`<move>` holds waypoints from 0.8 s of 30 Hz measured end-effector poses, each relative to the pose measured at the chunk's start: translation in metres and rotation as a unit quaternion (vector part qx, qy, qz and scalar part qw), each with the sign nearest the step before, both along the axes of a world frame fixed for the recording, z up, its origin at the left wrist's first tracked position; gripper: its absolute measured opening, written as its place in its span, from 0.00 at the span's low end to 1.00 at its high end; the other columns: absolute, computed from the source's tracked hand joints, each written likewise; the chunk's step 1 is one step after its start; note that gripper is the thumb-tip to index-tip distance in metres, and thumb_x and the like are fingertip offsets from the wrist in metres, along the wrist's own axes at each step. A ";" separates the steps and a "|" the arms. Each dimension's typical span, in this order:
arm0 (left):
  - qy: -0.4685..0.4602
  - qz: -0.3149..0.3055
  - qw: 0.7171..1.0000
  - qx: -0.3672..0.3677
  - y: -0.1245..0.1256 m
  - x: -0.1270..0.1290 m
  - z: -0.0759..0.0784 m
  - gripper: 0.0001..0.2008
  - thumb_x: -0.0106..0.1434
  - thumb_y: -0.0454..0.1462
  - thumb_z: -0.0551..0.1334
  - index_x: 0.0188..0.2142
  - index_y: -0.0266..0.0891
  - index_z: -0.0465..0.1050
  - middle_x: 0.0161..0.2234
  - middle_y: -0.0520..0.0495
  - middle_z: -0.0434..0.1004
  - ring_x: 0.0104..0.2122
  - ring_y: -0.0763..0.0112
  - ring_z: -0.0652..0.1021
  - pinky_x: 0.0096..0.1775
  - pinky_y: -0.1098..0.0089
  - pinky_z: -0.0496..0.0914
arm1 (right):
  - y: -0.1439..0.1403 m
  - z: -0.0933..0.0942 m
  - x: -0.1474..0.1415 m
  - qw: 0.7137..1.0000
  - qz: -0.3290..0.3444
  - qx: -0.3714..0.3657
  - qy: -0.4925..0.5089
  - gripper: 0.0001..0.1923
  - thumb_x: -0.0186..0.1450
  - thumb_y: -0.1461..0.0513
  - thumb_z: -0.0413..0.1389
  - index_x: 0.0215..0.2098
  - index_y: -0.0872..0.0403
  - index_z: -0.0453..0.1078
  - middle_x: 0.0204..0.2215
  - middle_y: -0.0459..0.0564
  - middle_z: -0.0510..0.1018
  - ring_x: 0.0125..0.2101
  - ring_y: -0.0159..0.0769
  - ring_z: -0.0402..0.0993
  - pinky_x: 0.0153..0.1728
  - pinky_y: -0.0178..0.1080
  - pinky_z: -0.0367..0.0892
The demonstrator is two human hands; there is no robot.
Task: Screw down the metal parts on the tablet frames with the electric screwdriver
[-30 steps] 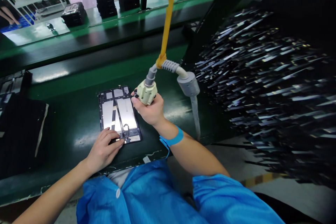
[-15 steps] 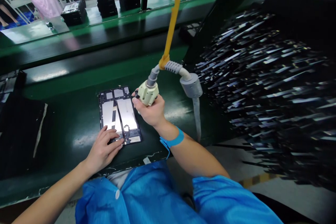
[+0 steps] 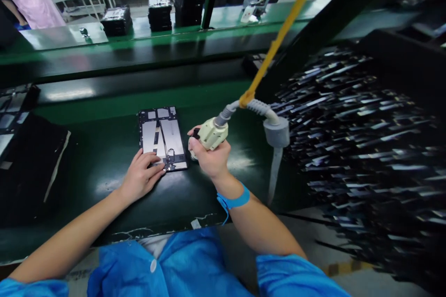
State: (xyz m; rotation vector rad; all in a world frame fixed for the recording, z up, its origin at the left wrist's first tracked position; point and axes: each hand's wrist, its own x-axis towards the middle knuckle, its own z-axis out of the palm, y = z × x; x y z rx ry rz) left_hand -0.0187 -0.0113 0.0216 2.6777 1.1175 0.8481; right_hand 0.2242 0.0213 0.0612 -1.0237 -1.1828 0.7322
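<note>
Here: right hand (image 3: 209,158) grips ribbed cream screwdriver (image 3: 209,134); flat panel (image 3: 163,138).

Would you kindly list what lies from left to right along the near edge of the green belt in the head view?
Black tray → left hand → tablet back panel → right hand gripping the power screwdriver → grey cable fitting.

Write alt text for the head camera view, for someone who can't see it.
A person's right hand grips a cream power screwdriver hung from a yellow cord, beside an open tablet back panel that the left hand steadies on a dark green conveyor belt.
</note>
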 end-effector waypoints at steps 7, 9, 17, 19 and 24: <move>-0.007 -0.008 1.000 -0.001 0.001 0.003 -0.005 0.10 0.72 0.34 0.62 0.50 0.40 0.80 0.49 0.40 0.80 0.56 0.55 0.77 0.64 0.41 0.64 | 0.001 0.006 -0.001 1.000 -0.024 0.004 0.004 0.08 0.61 0.59 0.65 0.38 0.53 0.76 0.27 0.45 0.81 0.21 0.32 0.75 0.26 0.38 0.75; -0.009 -0.003 1.000 -0.005 0.000 0.003 -0.007 0.10 0.72 0.35 0.62 0.50 0.40 0.80 0.50 0.40 0.80 0.58 0.53 0.76 0.64 0.39 0.61 | 0.001 0.006 -0.003 1.000 -0.022 0.011 0.014 0.08 0.62 0.59 0.65 0.39 0.53 0.75 0.27 0.44 0.80 0.21 0.32 0.74 0.25 0.38 0.74; -0.033 0.016 0.999 -0.038 0.001 0.005 -0.013 0.10 0.73 0.37 0.62 0.48 0.42 0.81 0.49 0.41 0.80 0.59 0.51 0.74 0.64 0.32 0.57 | 0.001 0.012 -0.016 1.000 -0.005 0.008 0.012 0.07 0.63 0.60 0.64 0.38 0.52 0.74 0.28 0.46 0.79 0.21 0.32 0.74 0.24 0.38 0.72; -0.036 0.010 0.998 -0.048 0.001 0.004 -0.014 0.10 0.72 0.37 0.62 0.49 0.43 0.81 0.50 0.41 0.79 0.59 0.52 0.74 0.64 0.33 0.57 | 0.001 0.016 -0.022 1.000 0.011 0.012 0.009 0.07 0.63 0.61 0.64 0.39 0.52 0.74 0.31 0.46 0.80 0.21 0.31 0.75 0.24 0.38 0.72; -0.038 0.003 0.998 -0.058 0.001 0.001 -0.017 0.11 0.73 0.37 0.61 0.51 0.45 0.80 0.51 0.41 0.79 0.60 0.53 0.73 0.65 0.33 0.57 | -0.001 0.023 -0.038 0.999 0.039 0.029 0.020 0.10 0.63 0.63 0.63 0.42 0.49 0.72 0.34 0.45 0.80 0.21 0.31 0.76 0.24 0.38 0.73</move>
